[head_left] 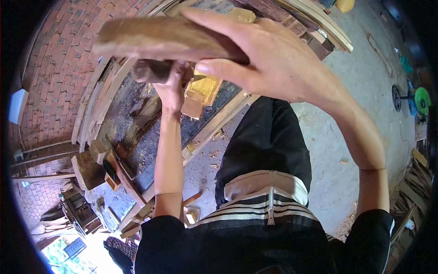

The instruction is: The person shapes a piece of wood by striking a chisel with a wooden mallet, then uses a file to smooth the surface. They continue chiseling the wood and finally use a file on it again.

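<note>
- The right hand [285, 64] grips 1 end of the brown wooden block [157, 39] above the bench [148, 157]; thumb and fingers lie on opposite sides, probably for a firm hold. The block is blurred.
- The left hand [171, 96] is closed around a dark round-ended piece [153, 71], also above the bench. What this piece is, I cannot tell. The 2 objects seem held close for use together; whether they touch is unclear.
- On the bench, near the left hand in view, lies a yellow piece of wood [208, 86], perhaps placed there to be within reach.
- Beside the bench are the legs [269, 141], probably so near that both arms can work over it.
- Along the bench's far side run long planks [93, 105], perhaps kept there out of the way.
</note>
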`<state>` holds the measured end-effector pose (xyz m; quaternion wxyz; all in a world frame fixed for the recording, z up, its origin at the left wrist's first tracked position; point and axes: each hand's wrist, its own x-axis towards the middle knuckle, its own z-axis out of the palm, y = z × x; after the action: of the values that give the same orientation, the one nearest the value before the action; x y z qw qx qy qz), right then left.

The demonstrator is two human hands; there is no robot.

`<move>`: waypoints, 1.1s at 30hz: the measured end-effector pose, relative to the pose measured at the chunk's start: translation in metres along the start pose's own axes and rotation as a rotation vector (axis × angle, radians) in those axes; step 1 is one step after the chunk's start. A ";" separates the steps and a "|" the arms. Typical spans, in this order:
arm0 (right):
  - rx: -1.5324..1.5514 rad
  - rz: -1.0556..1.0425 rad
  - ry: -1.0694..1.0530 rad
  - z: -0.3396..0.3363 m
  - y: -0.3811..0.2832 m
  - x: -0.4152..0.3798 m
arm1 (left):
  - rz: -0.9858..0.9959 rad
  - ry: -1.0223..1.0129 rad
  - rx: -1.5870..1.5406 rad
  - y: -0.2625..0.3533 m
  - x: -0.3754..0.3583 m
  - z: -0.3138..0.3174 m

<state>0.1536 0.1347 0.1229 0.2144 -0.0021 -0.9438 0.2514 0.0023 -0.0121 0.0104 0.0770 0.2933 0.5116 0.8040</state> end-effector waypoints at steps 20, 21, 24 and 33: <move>0.577 0.216 0.255 -0.035 -0.035 0.011 | -0.019 -0.013 0.072 -0.012 0.008 0.004; 0.876 0.229 0.315 -0.043 -0.047 0.027 | 0.012 -0.038 0.040 -0.014 0.010 0.003; 0.030 -0.152 0.098 -0.008 -0.020 0.017 | 0.053 0.024 0.182 -0.023 0.011 0.004; -0.048 0.015 -0.077 -0.015 -0.038 0.015 | 0.391 0.154 0.357 -0.073 -0.012 -0.024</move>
<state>0.1505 0.1101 0.1590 0.1758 -0.0043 -0.9571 0.2303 -0.0138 -0.0024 -0.0651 -0.1716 0.3336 0.5833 0.7204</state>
